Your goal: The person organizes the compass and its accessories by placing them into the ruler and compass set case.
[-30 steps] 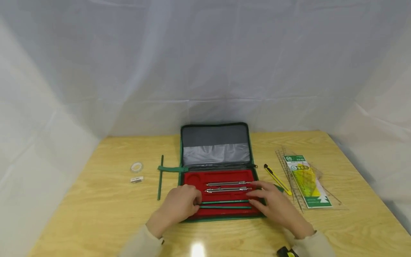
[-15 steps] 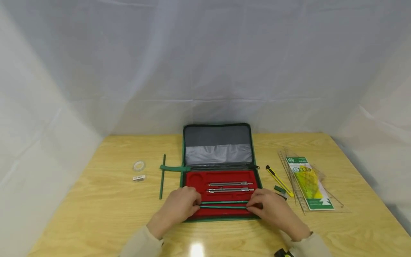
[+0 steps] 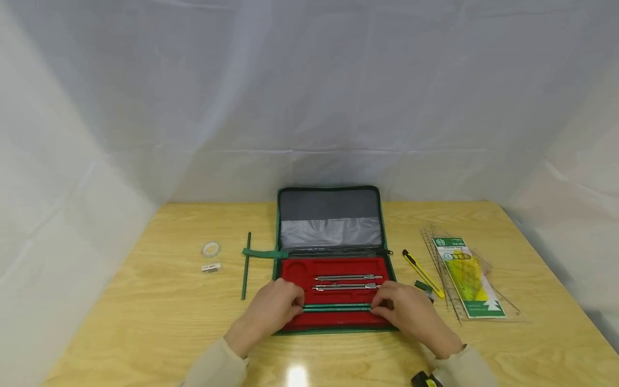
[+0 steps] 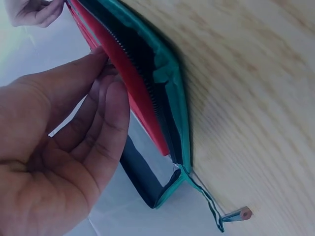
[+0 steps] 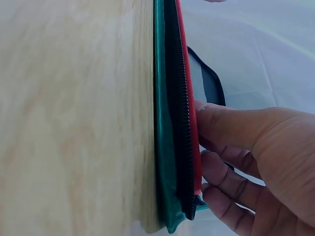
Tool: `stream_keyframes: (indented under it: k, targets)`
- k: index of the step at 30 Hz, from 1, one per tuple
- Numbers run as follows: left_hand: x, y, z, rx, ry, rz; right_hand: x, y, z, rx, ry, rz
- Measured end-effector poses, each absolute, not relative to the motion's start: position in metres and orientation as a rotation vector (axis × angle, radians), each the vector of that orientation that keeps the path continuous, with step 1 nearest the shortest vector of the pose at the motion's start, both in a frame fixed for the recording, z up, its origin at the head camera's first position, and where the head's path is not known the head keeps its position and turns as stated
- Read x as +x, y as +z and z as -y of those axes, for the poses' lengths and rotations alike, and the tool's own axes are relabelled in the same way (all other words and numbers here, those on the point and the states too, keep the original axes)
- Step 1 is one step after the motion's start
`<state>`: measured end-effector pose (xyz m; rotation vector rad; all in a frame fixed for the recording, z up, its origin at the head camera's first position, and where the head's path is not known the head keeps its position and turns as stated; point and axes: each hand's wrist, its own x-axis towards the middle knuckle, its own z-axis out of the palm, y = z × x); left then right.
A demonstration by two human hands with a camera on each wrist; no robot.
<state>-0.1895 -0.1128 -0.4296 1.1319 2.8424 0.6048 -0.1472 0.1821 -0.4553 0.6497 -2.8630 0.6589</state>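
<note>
Two green pencils (image 3: pixel 337 308) lie side by side along the red tray (image 3: pixel 345 264) of an open zip case. My left hand (image 3: pixel 272 305) pinches their left ends between thumb and fingers. At the other ends, my right hand (image 3: pixel 408 312) pinches them too. Both wrist views show the fingertips down at the tray, with the pinched ends mostly hidden. Beyond the pencils, metal drawing instruments (image 3: pixel 348 277) sit in the tray's slots. The case's grey lid (image 3: pixel 330 205) stands raised behind.
Left of the case lie a tape roll (image 3: pixel 210 249), an eraser (image 3: pixel 211 267) and another green pencil (image 3: pixel 245 277) through a strap. A yellow utility knife (image 3: pixel 423 274), a small green item (image 3: pixel 423 286) and clear rulers with a packet (image 3: pixel 469 279) are on the right.
The right hand has moved from spread fingers over the tray's right side to a pinch on the pencils' right ends. The pencils, formerly apart, now lie close together.
</note>
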Motion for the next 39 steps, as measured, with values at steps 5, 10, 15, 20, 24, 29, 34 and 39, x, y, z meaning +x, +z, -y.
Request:
stream_keyframes:
  k: [5,10,15,20,24,29,34,39]
  targets:
    - [-0.189,-0.427,0.115,1.116,0.546,-2.865,-0.147,-0.456,-0.183,0.644,0.630,2.860]
    - [-0.189,-0.428,0.117,1.116,0.508,-2.874,-0.146,-0.456,-0.185,0.652,0.617,2.851]
    - [-0.189,-0.428,0.119,1.119,0.499,-2.871,-0.148,-0.455,-0.184,0.671,0.616,2.856]
    - [-0.188,-0.428,0.119,1.136,0.498,-2.856,-0.148,-0.452,-0.184,0.667,0.593,2.879]
    - [-0.189,-0.429,0.120,1.137,0.512,-2.860,-0.148,-0.451,-0.182,0.666,0.604,2.881]
    - [-0.189,-0.429,0.121,1.127,0.527,-2.859,-0.148,-0.452,-0.181,0.664,0.620,2.875]
    - [-0.184,-0.424,0.120,1.064,0.550,-2.841,-0.148,-0.452,-0.182,0.641,0.792,2.909]
    - [-0.180,-0.417,0.121,0.993,0.560,-2.943,-0.149,-0.452,-0.183,0.541,0.753,2.832]
